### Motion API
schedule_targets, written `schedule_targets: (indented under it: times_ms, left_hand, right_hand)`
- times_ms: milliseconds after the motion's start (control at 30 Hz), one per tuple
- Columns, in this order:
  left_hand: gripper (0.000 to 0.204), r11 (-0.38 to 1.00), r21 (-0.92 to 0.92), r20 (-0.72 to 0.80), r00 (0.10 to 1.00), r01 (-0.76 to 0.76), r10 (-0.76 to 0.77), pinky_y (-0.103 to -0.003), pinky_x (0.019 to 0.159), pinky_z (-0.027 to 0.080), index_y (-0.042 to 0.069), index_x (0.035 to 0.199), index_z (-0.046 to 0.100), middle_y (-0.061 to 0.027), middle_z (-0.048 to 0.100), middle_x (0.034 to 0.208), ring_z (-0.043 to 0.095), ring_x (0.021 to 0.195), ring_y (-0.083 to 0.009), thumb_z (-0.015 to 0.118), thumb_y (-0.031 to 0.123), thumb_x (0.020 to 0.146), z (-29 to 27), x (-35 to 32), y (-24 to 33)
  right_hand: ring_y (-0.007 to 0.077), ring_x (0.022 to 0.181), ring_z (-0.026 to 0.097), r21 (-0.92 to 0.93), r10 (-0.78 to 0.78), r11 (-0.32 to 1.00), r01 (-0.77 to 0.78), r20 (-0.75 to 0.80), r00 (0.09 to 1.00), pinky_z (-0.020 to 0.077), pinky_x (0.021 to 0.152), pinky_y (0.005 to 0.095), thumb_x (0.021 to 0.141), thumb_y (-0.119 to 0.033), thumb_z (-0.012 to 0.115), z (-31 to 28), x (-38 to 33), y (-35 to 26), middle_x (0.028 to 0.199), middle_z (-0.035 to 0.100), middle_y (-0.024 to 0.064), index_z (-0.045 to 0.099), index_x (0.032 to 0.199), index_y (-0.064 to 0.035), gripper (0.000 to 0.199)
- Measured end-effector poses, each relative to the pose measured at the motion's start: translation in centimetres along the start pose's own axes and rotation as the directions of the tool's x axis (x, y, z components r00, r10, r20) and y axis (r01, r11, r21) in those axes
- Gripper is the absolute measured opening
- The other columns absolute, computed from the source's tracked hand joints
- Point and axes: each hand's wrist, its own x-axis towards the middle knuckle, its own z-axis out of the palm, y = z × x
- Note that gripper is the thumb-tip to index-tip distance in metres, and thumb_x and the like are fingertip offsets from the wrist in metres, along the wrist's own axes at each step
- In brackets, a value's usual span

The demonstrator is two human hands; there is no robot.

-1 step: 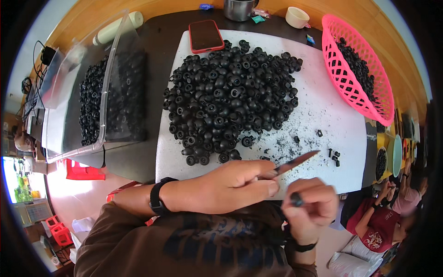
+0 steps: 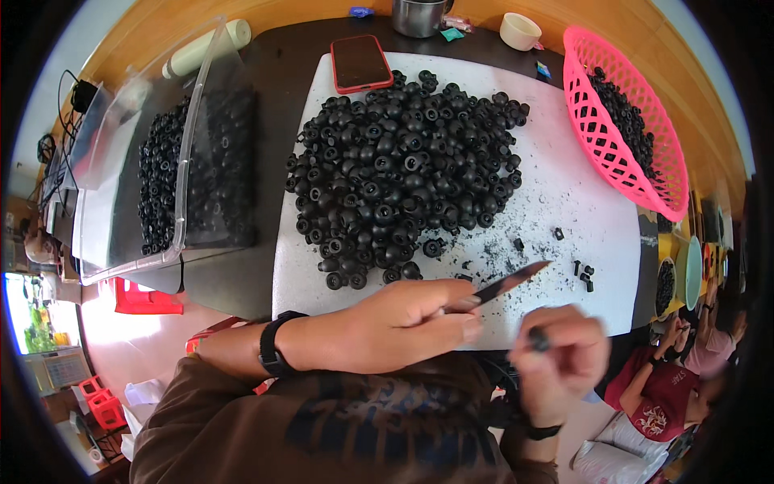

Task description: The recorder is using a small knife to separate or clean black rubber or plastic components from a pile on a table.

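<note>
My left hand (image 2: 403,327) is closed around the handle of a knife (image 2: 513,282), whose blade points up and to the right over a white sheet (image 2: 601,234). To its right, my right hand (image 2: 564,355), slightly blurred, pinches a small round black part (image 2: 538,339) between thumb and fingers. Knife and part are apart. Beyond my hands a large heap of similar round black plastic parts (image 2: 403,161), many with a hole, covers much of the sheet. Black crumbs and shavings (image 2: 500,254) lie near the blade, with several small black offcuts (image 2: 587,276) further right.
A clear plastic bin (image 2: 181,202) of black parts stands at left. At right a pink basket (image 2: 584,133) holds small black pieces. A red-edged phone (image 2: 359,63), a metal mug (image 2: 417,18) and a cream cup (image 2: 518,32) sit at the back. Another person (image 2: 657,387) sits at far right.
My right hand has moved a little to the right with the black part, away from the knife. The blade has shifted slightly left.
</note>
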Motion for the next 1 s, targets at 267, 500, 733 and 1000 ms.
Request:
schedule_targets:
  times_ms: [267,500,733,1000]
  left_hand:
    - [0.016,0.991,-0.116,-0.231,0.972,-0.066,0.038,-0.019,0.051,0.031,0.002,0.081,0.052,0.0045,0.043,0.067,0.035,0.058,-0.0027,0.047,0.014,0.091,-1.4,-2.4,0.7]
    - [0.008,0.761,0.558,-0.164,0.855,-0.331,0.492,-0.029,0.050,0.042,0.003,0.081,0.053,-0.0069,0.055,0.067,0.055,0.057,-0.0204,0.059,0.005,0.076,-0.6,-1.6,0.8]
    - [0.015,0.540,0.735,-0.065,0.750,-0.411,0.659,-0.032,0.041,0.041,0.005,0.075,0.052,-0.0065,0.052,0.061,0.053,0.049,-0.0231,0.066,0.008,0.071,0.7,-0.4,0.6]
    - [0.019,0.477,0.785,-0.027,0.748,-0.394,0.663,-0.031,0.040,0.039,0.006,0.074,0.051,-0.0053,0.047,0.058,0.051,0.046,-0.0205,0.069,0.011,0.070,1.2,0.1,0.9]
  right_hand:
    - [0.0114,0.061,0.050,-0.127,-0.102,0.988,0.092,-0.078,0.992,0.0433,0.054,0.0198,0.072,-0.002,0.064,-1.2,4.4,-3.3,0.081,0.054,0.0157,0.044,0.091,-0.0013,0.027]
    - [0.0118,0.065,0.051,0.270,0.131,0.956,-0.119,-0.028,0.991,0.0435,0.059,0.0211,0.077,-0.004,0.064,2.7,1.5,-0.7,0.083,0.055,0.0152,0.044,0.091,-0.0008,0.025]
    - [0.0148,0.073,0.053,0.266,0.212,0.943,-0.201,-0.013,0.977,0.0437,0.066,0.0247,0.080,-0.019,0.067,3.0,0.1,-0.1,0.084,0.056,0.0152,0.044,0.092,-0.0001,0.032]
    - [0.0165,0.072,0.054,0.247,0.181,0.953,-0.173,-0.010,0.983,0.0444,0.066,0.0258,0.080,-0.019,0.067,2.0,0.0,-0.3,0.083,0.056,0.0160,0.044,0.093,-0.0005,0.032]
